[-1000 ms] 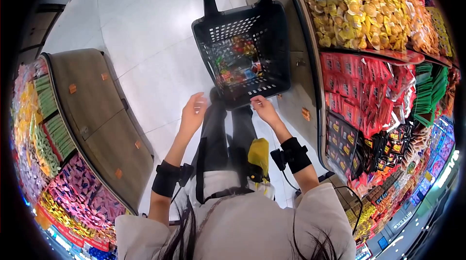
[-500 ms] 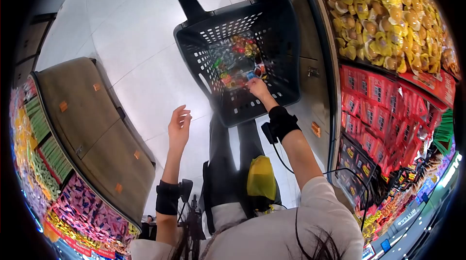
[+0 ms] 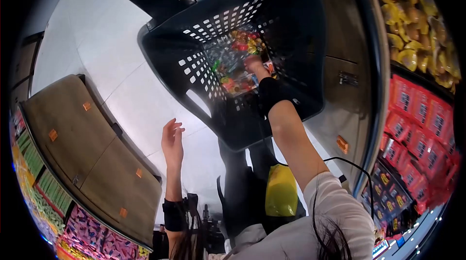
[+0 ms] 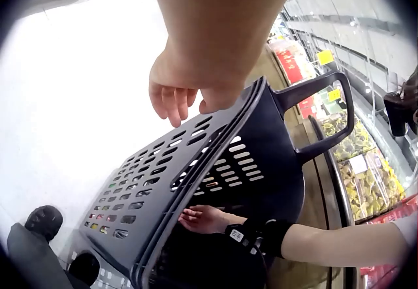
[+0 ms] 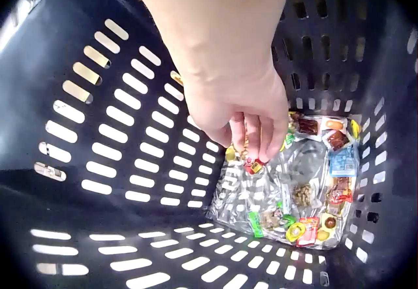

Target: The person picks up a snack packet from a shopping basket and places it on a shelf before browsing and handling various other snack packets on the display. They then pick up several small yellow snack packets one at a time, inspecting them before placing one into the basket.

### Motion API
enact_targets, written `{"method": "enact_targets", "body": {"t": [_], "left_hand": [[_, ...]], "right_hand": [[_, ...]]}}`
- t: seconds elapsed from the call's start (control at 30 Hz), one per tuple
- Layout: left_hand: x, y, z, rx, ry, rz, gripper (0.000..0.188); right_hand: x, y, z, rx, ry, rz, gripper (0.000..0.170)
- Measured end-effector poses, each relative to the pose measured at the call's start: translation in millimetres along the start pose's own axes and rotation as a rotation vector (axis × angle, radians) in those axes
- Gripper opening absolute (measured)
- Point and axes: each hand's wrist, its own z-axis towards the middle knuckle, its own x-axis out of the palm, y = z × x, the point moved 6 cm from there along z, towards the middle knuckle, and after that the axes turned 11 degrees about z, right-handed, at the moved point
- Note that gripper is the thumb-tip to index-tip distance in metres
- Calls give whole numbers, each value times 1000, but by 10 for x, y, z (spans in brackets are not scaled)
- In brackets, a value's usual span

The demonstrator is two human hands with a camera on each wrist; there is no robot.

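A dark slotted shopping basket [image 3: 170, 51] stands on the floor, with small wrapped snacks [image 3: 233, 83] at its bottom. My right hand [image 3: 255, 64] is down inside it; in the right wrist view the bent fingers of that hand [image 5: 245, 116] are over a small red and yellow packet [image 5: 253, 166], and whether they grip it cannot be told. Clear plastic and several colourful packets [image 5: 307, 230] lie around. My left hand [image 3: 173, 143] hangs outside the basket with loosely bent fingers, holding nothing; in the left wrist view this hand [image 4: 189, 87] is above the basket's side [image 4: 150, 171].
Candy shelves stand on the right, with yellow-wrapped snacks [image 3: 412, 22] and red packets [image 3: 417, 119]. A brown cabinet [image 3: 92, 148] with candy bins is on the left. White floor [image 3: 111, 32] lies between. A yellow bag [image 3: 281, 189] hangs by my legs.
My right hand has moved from the basket's near rim down to the snacks at the bottom. The basket appears larger and closer. My left hand has shifted slightly left and lower in view.
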Motion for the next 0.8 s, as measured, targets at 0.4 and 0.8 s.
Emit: {"method": "enact_targets", "body": {"t": [0.4, 0.8], "left_hand": [[482, 991, 525, 35, -26, -56, 27], [677, 1258, 757, -1, 36, 118, 32]], "right_hand": [[550, -329, 232, 421, -181, 491, 24], [721, -610, 13, 594, -322, 334, 30]]}}
